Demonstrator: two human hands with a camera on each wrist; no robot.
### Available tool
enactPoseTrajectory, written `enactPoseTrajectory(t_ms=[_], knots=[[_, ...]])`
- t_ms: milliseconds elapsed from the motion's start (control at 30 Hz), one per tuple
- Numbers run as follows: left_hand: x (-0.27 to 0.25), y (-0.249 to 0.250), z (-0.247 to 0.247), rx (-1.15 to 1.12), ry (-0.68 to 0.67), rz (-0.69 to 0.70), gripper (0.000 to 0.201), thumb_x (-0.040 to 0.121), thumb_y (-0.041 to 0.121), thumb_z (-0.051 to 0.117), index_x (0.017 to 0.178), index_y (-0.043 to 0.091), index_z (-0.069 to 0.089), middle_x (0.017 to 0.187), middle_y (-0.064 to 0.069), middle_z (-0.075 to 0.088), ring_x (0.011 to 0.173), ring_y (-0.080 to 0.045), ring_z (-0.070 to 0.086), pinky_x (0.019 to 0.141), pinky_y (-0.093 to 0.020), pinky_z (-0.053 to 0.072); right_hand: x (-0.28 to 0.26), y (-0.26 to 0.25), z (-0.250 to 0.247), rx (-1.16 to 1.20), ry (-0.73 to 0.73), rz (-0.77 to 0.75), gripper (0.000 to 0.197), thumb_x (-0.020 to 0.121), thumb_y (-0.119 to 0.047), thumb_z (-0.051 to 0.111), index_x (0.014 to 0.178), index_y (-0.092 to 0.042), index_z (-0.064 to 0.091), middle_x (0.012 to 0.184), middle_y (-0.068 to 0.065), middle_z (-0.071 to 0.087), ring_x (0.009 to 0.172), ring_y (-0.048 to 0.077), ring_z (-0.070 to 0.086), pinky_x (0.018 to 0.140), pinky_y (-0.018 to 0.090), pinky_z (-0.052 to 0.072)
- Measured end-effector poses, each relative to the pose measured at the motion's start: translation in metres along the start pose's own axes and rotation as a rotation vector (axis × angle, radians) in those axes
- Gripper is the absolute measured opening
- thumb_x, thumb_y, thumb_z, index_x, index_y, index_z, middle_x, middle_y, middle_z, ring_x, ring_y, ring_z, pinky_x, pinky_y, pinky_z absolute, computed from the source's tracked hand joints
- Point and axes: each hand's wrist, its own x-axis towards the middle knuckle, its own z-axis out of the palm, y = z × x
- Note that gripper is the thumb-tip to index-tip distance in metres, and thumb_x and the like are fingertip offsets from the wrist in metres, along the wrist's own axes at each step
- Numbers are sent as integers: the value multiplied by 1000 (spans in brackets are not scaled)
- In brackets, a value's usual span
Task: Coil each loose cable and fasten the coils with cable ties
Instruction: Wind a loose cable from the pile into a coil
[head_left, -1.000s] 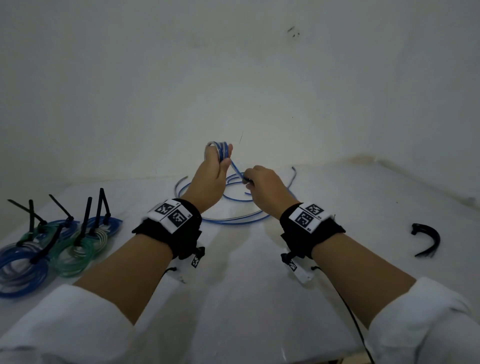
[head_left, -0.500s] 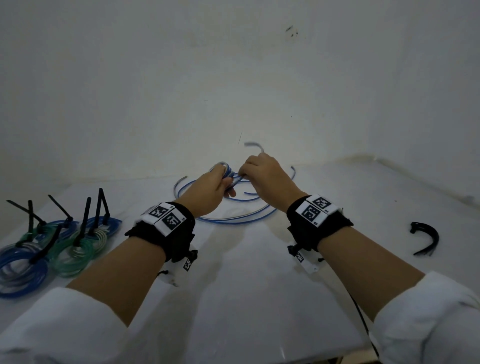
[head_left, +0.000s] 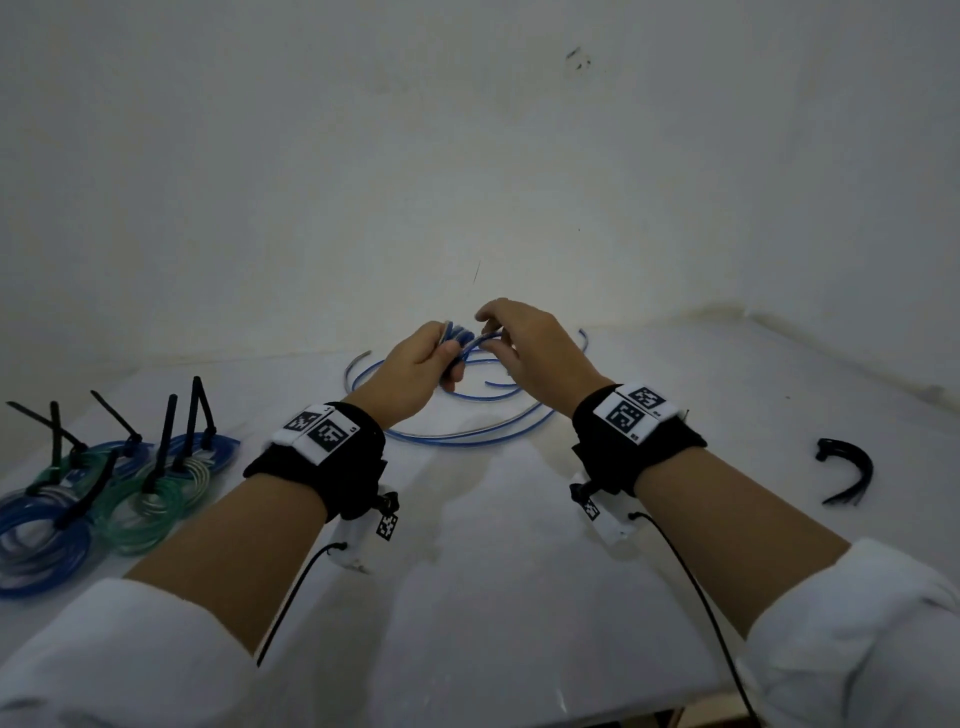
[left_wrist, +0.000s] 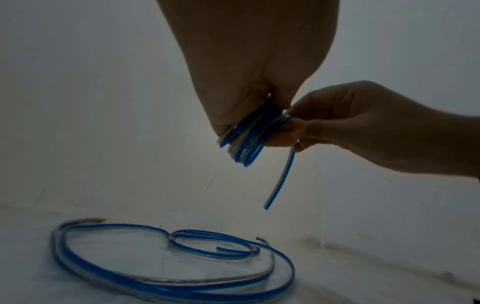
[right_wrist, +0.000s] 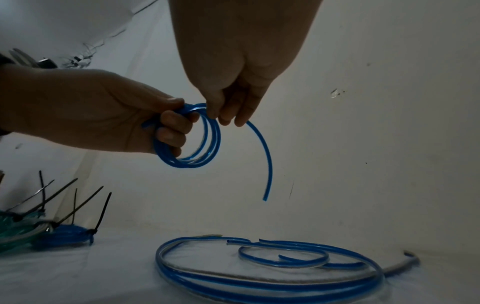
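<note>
My left hand (head_left: 415, 364) grips a small coil of blue cable (right_wrist: 197, 142) above the table, fingers curled through its loops (left_wrist: 246, 139). My right hand (head_left: 524, 343) pinches the same cable right beside the coil. The cable's free tail (right_wrist: 265, 160) hangs down from that pinch, also seen as the tail (left_wrist: 280, 176) in the left wrist view. Below the hands, more loose blue cables (head_left: 467, 436) lie in wide loops on the white table (head_left: 493, 571). The loose cables (right_wrist: 259, 265) show several cut ends.
Several finished blue and green coils (head_left: 104, 488) with upright black cable ties sit at the left edge. A bundle of spare black cable ties (head_left: 847, 467) lies at the right. A white wall rises close behind the table.
The left hand has lowered and tilted the coil from upright. The right hand has swung over from below the coil to its far side, wrapping the tail around.
</note>
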Motion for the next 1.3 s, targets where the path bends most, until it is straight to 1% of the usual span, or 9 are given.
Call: enactPoseTrajectory(t_ms=[133, 267, 433, 633, 767, 867, 967, 1133, 1300], knots=[[-2, 4, -1, -21, -32, -11, 16, 101, 9, 31, 94, 2, 43, 70, -4, 50, 51, 1, 46, 55, -10, 39, -1, 5, -2, -23, 42, -9, 12, 88, -6, 56, 92, 3, 62, 86, 16, 65, 79, 31, 59, 71, 36, 45], [-3, 9, 2, -41, -100, -26, 16, 101, 13, 32, 96, 2, 44, 73, -3, 53, 55, -3, 51, 57, -13, 41, 1, 3, -2, 20, 18, 1, 14, 88, -7, 55, 98, 2, 60, 90, 16, 67, 81, 30, 61, 73, 38, 48], [-3, 11, 2, -105, -32, -14, 14, 100, 5, 29, 91, 4, 40, 70, -2, 40, 52, 4, 42, 56, -10, 38, -1, 12, -4, 4, 0, 79, 12, 89, -9, 58, 97, -1, 64, 90, 13, 66, 78, 22, 56, 70, 23, 37], [1, 13, -3, -231, 66, -30, 24, 101, 6, 26, 84, 13, 41, 70, -1, 37, 55, 0, 41, 56, -10, 38, -12, 18, -5, 126, 18, 234, 17, 90, -9, 57, 107, -5, 55, 82, 8, 63, 72, 19, 55, 68, 26, 44], [7, 11, -1, -315, 135, -48, 15, 102, 11, 26, 99, 5, 40, 71, 0, 37, 58, -2, 41, 57, -14, 38, -15, 12, 0, 205, 7, 175, 11, 90, -2, 51, 99, -8, 52, 80, 9, 64, 70, 23, 58, 66, 31, 47], [10, 10, -3, -357, 172, -66, 18, 102, 13, 28, 95, 7, 43, 71, 0, 39, 62, -7, 40, 60, -18, 37, -18, 14, 6, 220, -62, 118, 25, 89, 7, 43, 105, -4, 59, 91, 10, 64, 78, 20, 59, 73, 23, 48], [10, 9, -5, -419, 134, -68, 21, 102, 13, 28, 93, 11, 46, 72, 1, 41, 63, -7, 41, 62, -18, 39, -19, 17, 9, 133, -56, 77, 27, 86, 8, 49, 108, -3, 60, 98, 10, 64, 87, 19, 58, 79, 18, 43], [5, 8, -5, -448, 13, -79, 22, 102, 10, 27, 107, 4, 47, 78, 0, 48, 63, -5, 50, 66, -16, 44, -17, 18, 4, 57, 44, 45, 17, 85, 0, 57, 100, 2, 63, 93, 14, 67, 85, 27, 62, 79, 32, 47], [3, 10, -5, -528, -44, -56, 22, 100, 3, 26, 111, 1, 45, 88, -5, 53, 70, -4, 60, 72, -16, 50, -17, 22, 5, 85, 85, 47, 12, 87, -5, 57, 92, 0, 66, 85, 13, 65, 80, 25, 59, 73, 17, 38]])
